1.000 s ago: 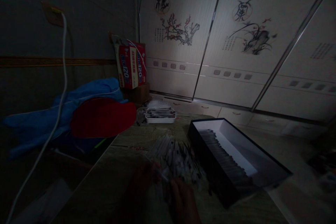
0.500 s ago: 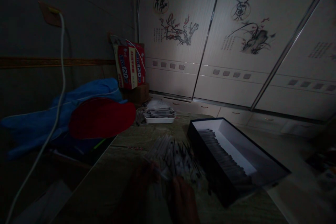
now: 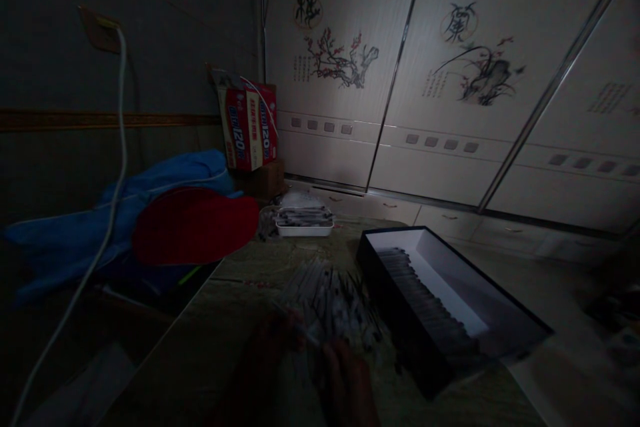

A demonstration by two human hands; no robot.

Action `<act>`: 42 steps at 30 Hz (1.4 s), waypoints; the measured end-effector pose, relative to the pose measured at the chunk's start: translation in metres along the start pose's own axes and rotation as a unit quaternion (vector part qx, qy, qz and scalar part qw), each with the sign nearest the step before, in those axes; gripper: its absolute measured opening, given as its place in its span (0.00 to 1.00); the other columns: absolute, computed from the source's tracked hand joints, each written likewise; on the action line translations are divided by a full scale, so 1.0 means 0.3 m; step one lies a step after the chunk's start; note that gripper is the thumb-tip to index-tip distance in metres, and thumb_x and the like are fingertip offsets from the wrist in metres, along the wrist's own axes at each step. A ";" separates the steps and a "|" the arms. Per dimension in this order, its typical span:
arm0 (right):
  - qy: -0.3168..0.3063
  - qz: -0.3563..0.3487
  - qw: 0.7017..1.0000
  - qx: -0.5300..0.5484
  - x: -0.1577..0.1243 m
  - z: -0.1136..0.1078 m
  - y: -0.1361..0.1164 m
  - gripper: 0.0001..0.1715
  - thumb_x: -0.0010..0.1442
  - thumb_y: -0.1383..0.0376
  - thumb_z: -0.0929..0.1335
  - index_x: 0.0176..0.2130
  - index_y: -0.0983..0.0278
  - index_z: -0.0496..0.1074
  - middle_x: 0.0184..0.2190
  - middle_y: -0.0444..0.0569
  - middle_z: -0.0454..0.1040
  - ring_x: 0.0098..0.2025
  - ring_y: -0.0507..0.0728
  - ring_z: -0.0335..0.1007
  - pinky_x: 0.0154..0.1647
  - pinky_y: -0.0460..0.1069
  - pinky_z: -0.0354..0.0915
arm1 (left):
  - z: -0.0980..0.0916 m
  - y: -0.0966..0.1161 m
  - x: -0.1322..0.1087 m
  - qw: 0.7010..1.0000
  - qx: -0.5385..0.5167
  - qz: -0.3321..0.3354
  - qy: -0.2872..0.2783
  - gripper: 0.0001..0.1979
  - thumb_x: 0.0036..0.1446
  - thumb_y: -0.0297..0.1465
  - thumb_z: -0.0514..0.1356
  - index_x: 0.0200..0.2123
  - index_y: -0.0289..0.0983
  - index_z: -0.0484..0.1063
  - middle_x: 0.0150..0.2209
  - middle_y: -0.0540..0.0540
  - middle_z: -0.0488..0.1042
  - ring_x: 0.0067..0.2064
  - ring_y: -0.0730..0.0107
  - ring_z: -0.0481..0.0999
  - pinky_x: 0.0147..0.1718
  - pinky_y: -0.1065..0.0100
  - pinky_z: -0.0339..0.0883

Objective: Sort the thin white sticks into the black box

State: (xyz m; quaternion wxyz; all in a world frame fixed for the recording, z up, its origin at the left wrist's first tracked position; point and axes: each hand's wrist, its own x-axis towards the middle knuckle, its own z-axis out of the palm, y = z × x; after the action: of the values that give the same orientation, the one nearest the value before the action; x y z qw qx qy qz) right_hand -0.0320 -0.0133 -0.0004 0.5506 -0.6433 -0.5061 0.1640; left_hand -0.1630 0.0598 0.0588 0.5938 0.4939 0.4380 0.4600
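Both hands are low in the dim head view, over a table. My left hand [image 3: 276,341] is closed, its fingertips pinching a thin, pale, pen-like stick [image 3: 311,337] that slants down to the right. My right hand [image 3: 347,373] is curled round the stick's other end. Just beyond the hands lies a loose spread pile of similar slim sticks [image 3: 330,297], pale with dark parts. To the right, a dark open box [image 3: 395,320] with a pale inside holds a neat row of grey sticks [image 3: 420,293]. Poor light hides finer detail.
A white tray [image 3: 305,231] of more sticks stands at the table's [image 3: 235,303] far end. Left of the table lie a red round cloth-like item [image 3: 195,227] and blue fabric [image 3: 170,173]. A white cable [image 3: 117,167] hangs from a wall socket. Red cartons [image 3: 250,127] stand behind.
My right hand has shifted very slightly, and the stick between the hands sits at a slightly different slant. The pile, box and tray have stayed put.
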 end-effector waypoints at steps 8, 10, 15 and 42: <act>0.056 -0.023 0.997 -0.049 -0.042 0.006 0.028 0.27 0.57 0.42 0.61 0.36 0.58 0.75 0.37 0.51 0.77 0.42 0.61 0.72 0.44 0.51 0.66 | 0.002 0.001 0.000 1.000 -0.003 -0.003 -0.002 0.23 0.41 0.52 0.62 0.25 0.36 0.76 0.17 0.48 0.75 0.22 0.65 0.73 0.26 0.67 0.67; 0.040 -0.021 0.998 -0.044 -0.040 0.008 0.025 0.26 0.58 0.42 0.60 0.32 0.57 0.75 0.32 0.50 0.77 0.38 0.60 0.73 0.39 0.50 0.68 | 0.001 0.003 -0.001 1.000 0.000 -0.003 -0.002 0.23 0.42 0.52 0.62 0.25 0.36 0.76 0.16 0.48 0.74 0.22 0.66 0.73 0.26 0.67 0.67; 0.040 0.006 0.999 -0.033 -0.033 0.020 0.040 0.25 0.59 0.44 0.61 0.40 0.59 0.73 0.32 0.49 0.78 0.32 0.58 0.74 0.33 0.48 0.69 | -0.002 0.014 0.000 1.000 0.008 -0.005 -0.001 0.23 0.41 0.53 0.62 0.22 0.37 0.76 0.17 0.48 0.74 0.22 0.64 0.73 0.25 0.66 0.67; 0.044 -0.006 0.998 -0.045 -0.056 0.050 0.089 0.26 0.60 0.44 0.60 0.41 0.57 0.75 0.35 0.51 0.78 0.37 0.59 0.74 0.38 0.50 0.70 | -0.004 0.022 -0.006 1.000 0.011 -0.018 -0.002 0.24 0.39 0.53 0.62 0.25 0.36 0.77 0.18 0.48 0.75 0.24 0.64 0.73 0.27 0.66 0.67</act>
State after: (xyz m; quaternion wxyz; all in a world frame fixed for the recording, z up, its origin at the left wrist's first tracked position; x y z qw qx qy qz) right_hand -0.0382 -0.0161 -0.0347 0.5439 -0.6711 -0.4919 0.1089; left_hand -0.1652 0.0589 0.0653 0.5972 0.4934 0.4506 0.4437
